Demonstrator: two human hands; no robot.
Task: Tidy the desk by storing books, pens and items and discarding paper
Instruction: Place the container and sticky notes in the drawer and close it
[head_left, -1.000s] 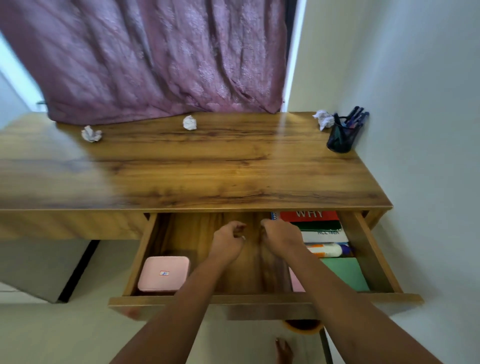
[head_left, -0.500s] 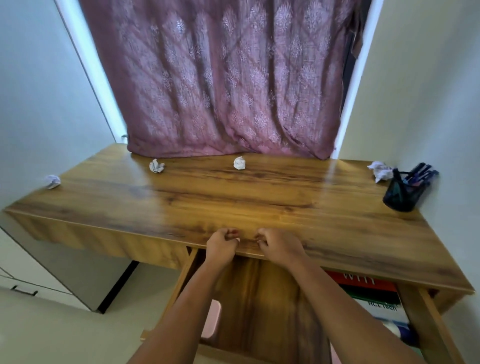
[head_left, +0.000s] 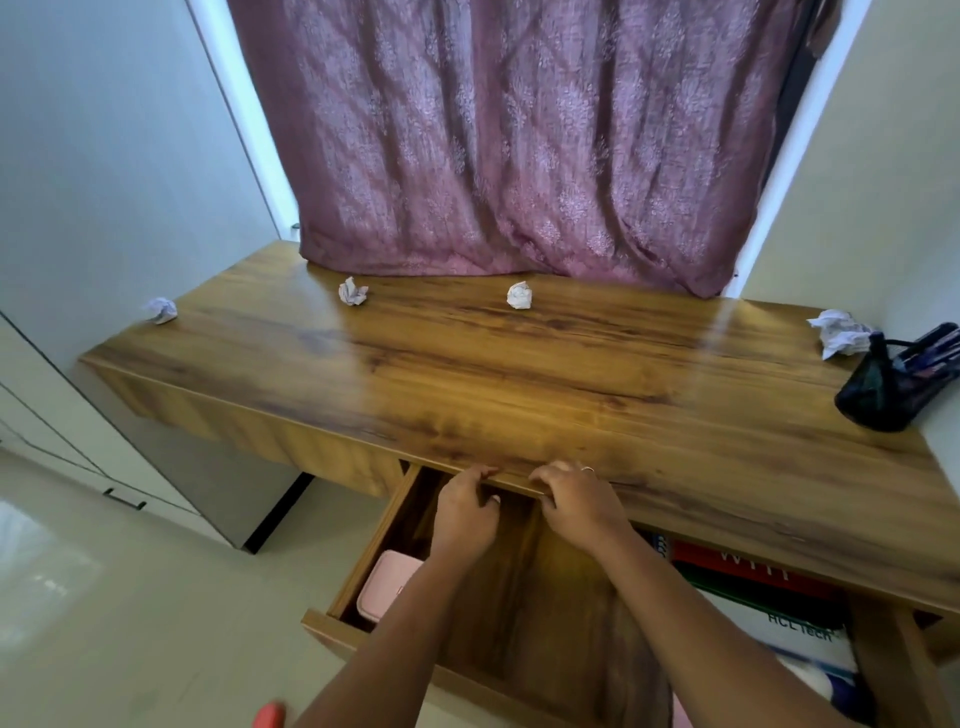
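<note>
Several crumpled paper balls lie on the wooden desk (head_left: 519, 374): one at the far left edge (head_left: 162, 310), two near the curtain (head_left: 353, 292) (head_left: 519, 295), one at the right (head_left: 839, 332) beside a black pen holder (head_left: 883, 395) full of pens. Below the top, the drawer (head_left: 322, 623) stands pulled out. It holds a pink box (head_left: 387, 587) on the left and stacked books (head_left: 753, 571) on the right. My left hand (head_left: 465, 514) and right hand (head_left: 579, 506) sit side by side at the desk's front edge, fingers curled, with nothing seen in them.
A mauve curtain (head_left: 519, 156) hangs behind the desk and drapes onto its back edge. Walls close in on both sides. A pale cabinet (head_left: 78, 441) stands at the left on the light floor. A red object (head_left: 270, 716) shows at the bottom edge.
Both hands rose from inside the drawer to the desk's front edge. My view lifted and swung left, bringing the curtain, the left wall and a fourth paper ball into sight.
</note>
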